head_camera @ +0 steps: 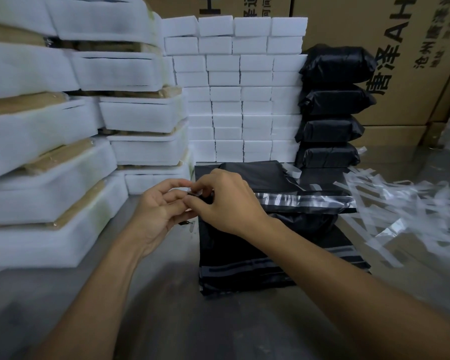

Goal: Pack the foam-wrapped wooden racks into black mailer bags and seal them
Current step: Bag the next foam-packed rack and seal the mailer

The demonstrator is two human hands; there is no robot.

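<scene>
Overhead, looking down on a grey counter [166, 294], largest item first.

Cardboard cartons [405, 48] with printed black characters: stacked behind the counter's far edge, filling the far right.

Foam-wrapped wooden racks [63, 141]: tall stacks along the counter's left edge, white foam sleeves with tan wood showing at the open ends, leaning a little.

White foam blocks [244, 100]: brick-like wall at the far edge, centre, between the rack stacks and the packed bags.

Sealed black mailer bags [333, 107]: four filled parcels piled one on another at the far edge, right of the foam blocks and touching them.

Black mailer bag [270, 245] in work: filled, lying near the counter's centre, right of the rack stacks; flap with glossy adhesive strip [304, 200] running across its top toward the right. More flat black bags underneath, grey printed bands visible at the near end.

Peeled liner strips [400, 203]: loose translucent white ribbons heaped at the counter's right edge, beside the bag in work.

Left hand [161, 211]: palm turned up, fingers curled, thumb and fingertips pinching the left end of the bag's flap.

Right hand [224, 201]: back of hand up, resting over the bag's left end, thumb and forefinger pressed together on a small tab at the same flap end, touching the left fingertips. Tab itself too small and blurred to name for certain.
</scene>
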